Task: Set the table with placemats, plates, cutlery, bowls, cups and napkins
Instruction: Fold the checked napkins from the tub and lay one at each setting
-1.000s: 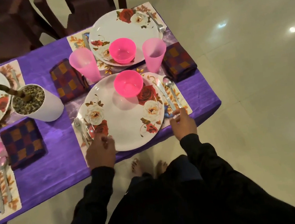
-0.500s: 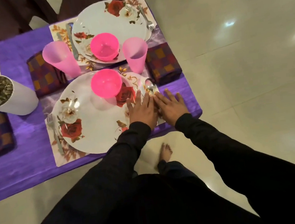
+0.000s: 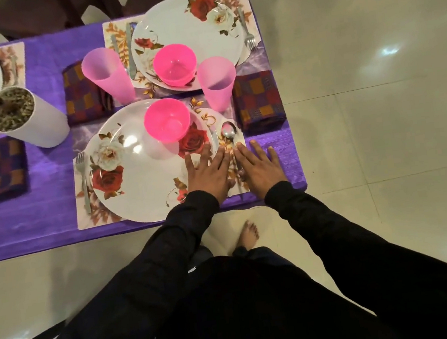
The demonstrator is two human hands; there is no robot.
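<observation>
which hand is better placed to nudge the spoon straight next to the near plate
Right, probably. The right hand lies flat on the placemat beside the spoon, fingertips by its handle. The left hand rests partly on the plate.

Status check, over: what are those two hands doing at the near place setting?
Left hand and right hand open, flat, either side of the spoon. Spoon lies right of the near plate, on the placemat. Nothing blocking.
</observation>
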